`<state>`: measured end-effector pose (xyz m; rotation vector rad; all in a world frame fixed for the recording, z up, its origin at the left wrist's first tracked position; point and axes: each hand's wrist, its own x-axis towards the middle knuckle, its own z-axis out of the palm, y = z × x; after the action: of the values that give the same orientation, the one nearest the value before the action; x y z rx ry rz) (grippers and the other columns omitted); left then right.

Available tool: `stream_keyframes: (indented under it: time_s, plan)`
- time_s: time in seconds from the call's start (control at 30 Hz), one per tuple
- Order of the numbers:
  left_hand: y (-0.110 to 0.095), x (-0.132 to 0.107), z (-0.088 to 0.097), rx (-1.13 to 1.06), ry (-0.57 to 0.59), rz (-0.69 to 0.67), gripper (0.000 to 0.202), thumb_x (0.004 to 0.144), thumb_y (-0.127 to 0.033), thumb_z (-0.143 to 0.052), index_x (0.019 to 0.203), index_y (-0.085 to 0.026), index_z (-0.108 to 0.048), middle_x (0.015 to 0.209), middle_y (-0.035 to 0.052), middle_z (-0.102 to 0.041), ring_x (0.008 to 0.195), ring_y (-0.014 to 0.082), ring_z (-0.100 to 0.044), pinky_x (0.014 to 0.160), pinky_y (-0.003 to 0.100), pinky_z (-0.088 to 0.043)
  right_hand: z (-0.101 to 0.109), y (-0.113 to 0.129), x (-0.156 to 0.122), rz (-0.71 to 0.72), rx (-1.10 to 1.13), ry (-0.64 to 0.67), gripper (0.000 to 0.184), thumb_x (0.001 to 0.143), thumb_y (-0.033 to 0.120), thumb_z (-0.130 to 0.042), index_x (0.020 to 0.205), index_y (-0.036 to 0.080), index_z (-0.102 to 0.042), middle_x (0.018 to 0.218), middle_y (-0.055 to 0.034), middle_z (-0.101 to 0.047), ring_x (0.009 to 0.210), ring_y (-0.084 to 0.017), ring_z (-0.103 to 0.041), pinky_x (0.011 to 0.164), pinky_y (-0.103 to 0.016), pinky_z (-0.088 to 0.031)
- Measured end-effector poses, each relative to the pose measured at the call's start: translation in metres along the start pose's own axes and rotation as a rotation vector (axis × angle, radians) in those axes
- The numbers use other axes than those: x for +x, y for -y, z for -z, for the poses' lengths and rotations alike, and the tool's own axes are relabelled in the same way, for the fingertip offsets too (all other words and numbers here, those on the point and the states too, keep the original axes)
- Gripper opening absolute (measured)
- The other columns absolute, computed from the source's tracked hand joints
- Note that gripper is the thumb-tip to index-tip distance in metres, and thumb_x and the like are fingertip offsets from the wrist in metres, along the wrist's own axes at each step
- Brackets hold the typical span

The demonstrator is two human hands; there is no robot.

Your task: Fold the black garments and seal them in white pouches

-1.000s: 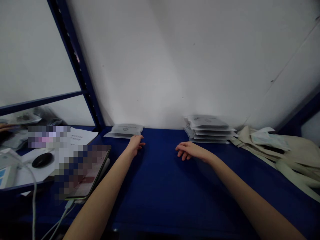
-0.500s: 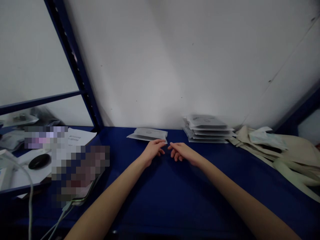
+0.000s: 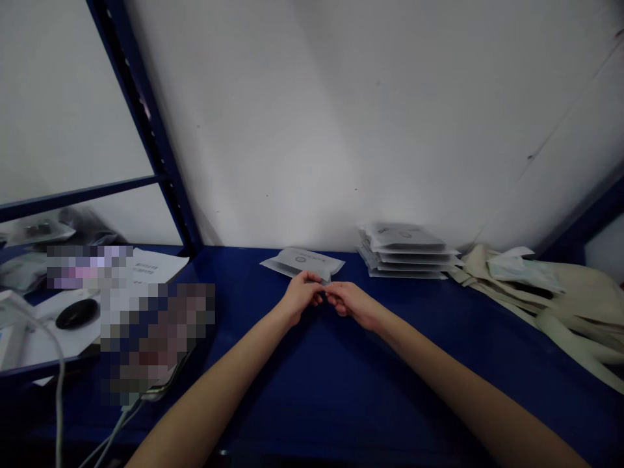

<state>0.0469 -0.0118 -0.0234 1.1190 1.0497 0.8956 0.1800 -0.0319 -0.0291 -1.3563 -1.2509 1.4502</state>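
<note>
Left hand, right hand apparently touching

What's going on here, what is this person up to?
A person's left hand and right hand meet at the near edge of a flat grey pouch lying on a blue shelf; whether they are gripping it is hard to tell. To the right sits a stack of similar pouches, then crumpled beige fabric. To the left are a black computer mouse and white papers.
</note>
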Motion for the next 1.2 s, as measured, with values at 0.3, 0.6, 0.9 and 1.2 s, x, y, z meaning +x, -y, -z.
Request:
stream_keyframes:
  time_s: [0.3,0.6,0.9,1.2]
  plan:
    - [-0.004,-0.003,0.007,0.014,0.130,0.017,0.015,0.079,-0.006,-0.051,0.083,-0.018,-0.042,0.055,-0.0039,-0.058,0.038,0.0050,-0.048,0.042,0.016,-0.034,0.005,-0.001,-0.001,0.095,-0.088,0.025,0.020,0.076,0.030,-0.052,0.062,0.017,-0.047,0.050,0.0074,-0.045,0.036,-0.003,-0.032,0.039,-0.020,-0.018]
    - [-0.007,0.000,0.006,0.007,0.057,-0.003,0.021,0.077,0.000,-0.046,0.082,-0.019,-0.039,0.050,-0.0067,-0.053,0.036,0.0046,-0.044,0.041,0.016,-0.031,0.001,0.001,0.001,0.129,-0.078,-0.030,0.019,0.073,0.029,-0.052,0.059,0.018,-0.047,0.047,0.0080,-0.042,0.036,-0.003,-0.029,0.039,-0.021,-0.017]
    - [-0.015,0.013,0.032,0.086,-0.244,-0.044,0.023,0.075,0.001,-0.048,0.082,-0.019,-0.040,0.052,-0.0075,-0.050,0.035,0.0043,-0.042,0.040,0.017,-0.029,0.022,0.011,0.001,0.182,-0.024,-0.072,0.020,0.071,0.024,-0.051,0.054,0.018,-0.042,0.045,0.0086,-0.036,0.036,-0.002,-0.024,0.040,-0.022,-0.015]
    - [-0.010,0.029,0.067,0.252,-0.461,-0.139,0.018,0.074,-0.004,-0.049,0.079,-0.020,-0.043,0.054,-0.0075,-0.047,0.040,0.0056,-0.042,0.045,0.018,-0.030,0.058,0.021,0.000,0.164,0.040,-0.198,0.026,0.074,0.020,-0.047,0.051,0.019,-0.037,0.044,0.0086,-0.032,0.035,-0.002,-0.021,0.039,-0.021,-0.019]
